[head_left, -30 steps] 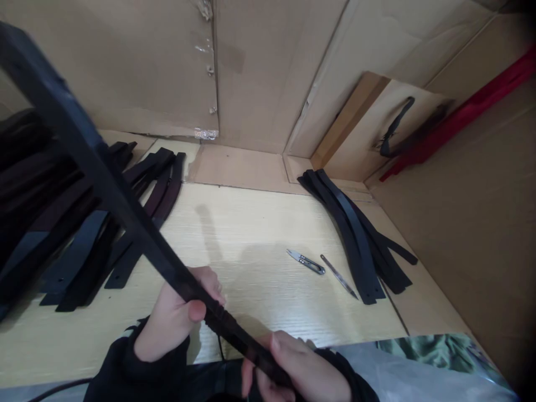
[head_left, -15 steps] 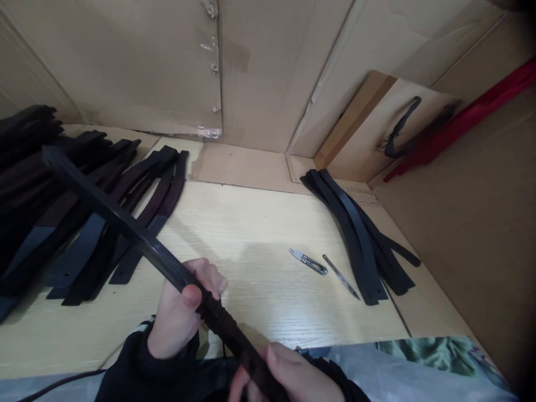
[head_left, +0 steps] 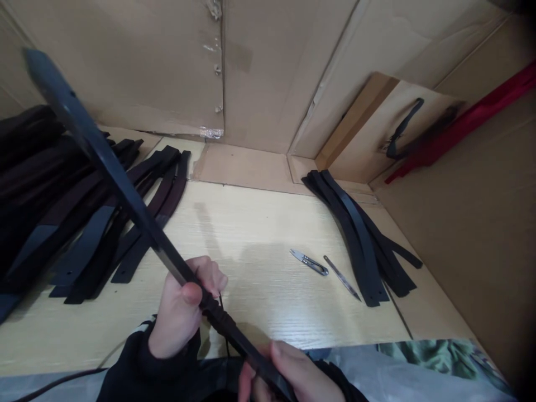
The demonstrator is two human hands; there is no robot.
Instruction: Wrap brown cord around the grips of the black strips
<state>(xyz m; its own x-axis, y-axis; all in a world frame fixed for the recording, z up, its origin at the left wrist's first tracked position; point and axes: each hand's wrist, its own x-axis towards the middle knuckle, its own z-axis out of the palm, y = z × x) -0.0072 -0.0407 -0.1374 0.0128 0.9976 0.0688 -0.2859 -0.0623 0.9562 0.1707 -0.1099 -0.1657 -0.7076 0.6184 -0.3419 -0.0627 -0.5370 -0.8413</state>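
A long dark rod-like piece (head_left: 129, 201) runs diagonally from the upper left to the bottom centre, its far end raised above the table. My left hand (head_left: 184, 307) is closed round its middle, thumb on top. Lower down, my right hand (head_left: 288, 371) grips the near end, partly cut off by the frame's bottom edge. Dark wrapping (head_left: 220, 317) shows on the piece between my hands, and a thin cord (head_left: 224, 321) hangs beside it. Small thread snips (head_left: 310, 262) and a thin pointed metal tool (head_left: 342, 278) lie on the table right of my hands.
Dark strips (head_left: 62, 195) are piled at the left, partly behind the raised piece. Several more strips (head_left: 360, 234) lie at the right. Cardboard walls (head_left: 268, 78) enclose the table (head_left: 251, 223). Red cloth (head_left: 469, 123) hangs at the right, and green cloth (head_left: 435, 357) lies below the table edge.
The far end of the dark piece has swung upward and now stands higher above the left pile. Both hands keep their hold, and my right hand has shifted slightly.
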